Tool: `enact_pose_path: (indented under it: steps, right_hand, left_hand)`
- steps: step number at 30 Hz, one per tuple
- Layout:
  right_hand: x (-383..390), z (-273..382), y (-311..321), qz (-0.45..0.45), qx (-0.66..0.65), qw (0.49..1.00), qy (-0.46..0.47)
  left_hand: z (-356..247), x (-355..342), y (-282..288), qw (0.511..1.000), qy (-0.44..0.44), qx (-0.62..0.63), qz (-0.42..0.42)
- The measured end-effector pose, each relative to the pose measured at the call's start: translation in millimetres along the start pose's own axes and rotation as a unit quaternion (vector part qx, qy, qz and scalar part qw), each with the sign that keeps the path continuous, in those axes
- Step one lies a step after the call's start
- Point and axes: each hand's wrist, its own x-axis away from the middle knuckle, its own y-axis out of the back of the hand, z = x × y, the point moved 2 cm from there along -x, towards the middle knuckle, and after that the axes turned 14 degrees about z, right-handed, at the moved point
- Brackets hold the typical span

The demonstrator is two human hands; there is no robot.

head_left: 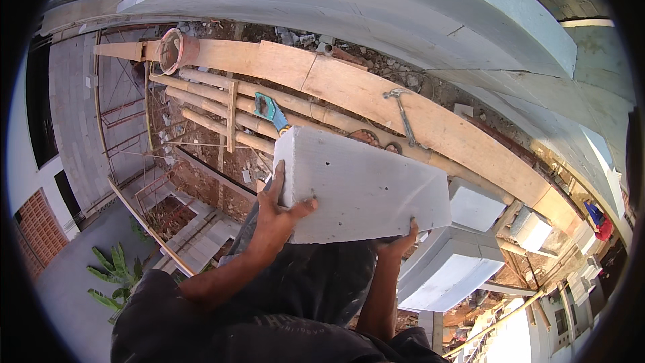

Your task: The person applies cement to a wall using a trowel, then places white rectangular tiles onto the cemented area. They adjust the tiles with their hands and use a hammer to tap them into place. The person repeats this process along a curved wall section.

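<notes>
A large light-grey concrete block (pixel 366 185) is held up in front of my body, its broad face toward me. My left hand (pixel 277 215) grips its left end, with the thumb on the broad face and fingers along the end. My right hand (pixel 402 242) supports the lower right edge; its thumb shows on the face, and the other fingers are hidden behind or below. Just past the block's upper left corner lies a handsaw (pixel 270 109) with a teal handle, its blade partly covered. A claw hammer (pixel 403 118) rests on the wooden plank (pixel 336 89).
Bamboo poles (pixel 215 97) run beside the plank, high over rubble ground. A mortar-stained bucket (pixel 180 52) stands at the far left. More blocks (pixel 457 265) are stacked at my right. A block wall (pixel 430 17) rises ahead. A person in red (pixel 604 230) is far right.
</notes>
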Motion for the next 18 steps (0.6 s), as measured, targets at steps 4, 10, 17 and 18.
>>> enact_pose_path:
  steps: [4,10,17,18]
  right_hand:
    - [-2.6,31.9,1.1,0.046,0.09,0.995,-0.008]
    - [11.6,74.5,-5.5,0.075,0.21,0.975,-0.025]
    - [5.5,69.1,-45.7,0.109,0.329,0.938,-0.023]
    - [4.3,60.6,-58.7,0.093,0.343,0.935,-0.022]
  left_hand:
    - [18.9,23.1,-17.5,0.998,0.003,-0.02,-0.066]
    - [45.0,52.4,-34.8,0.992,0.047,0.053,-0.103]
    - [71.5,52.9,-4.6,0.944,0.039,0.307,-0.114]
    - [74.5,50.6,3.1,0.939,0.03,0.321,-0.121]
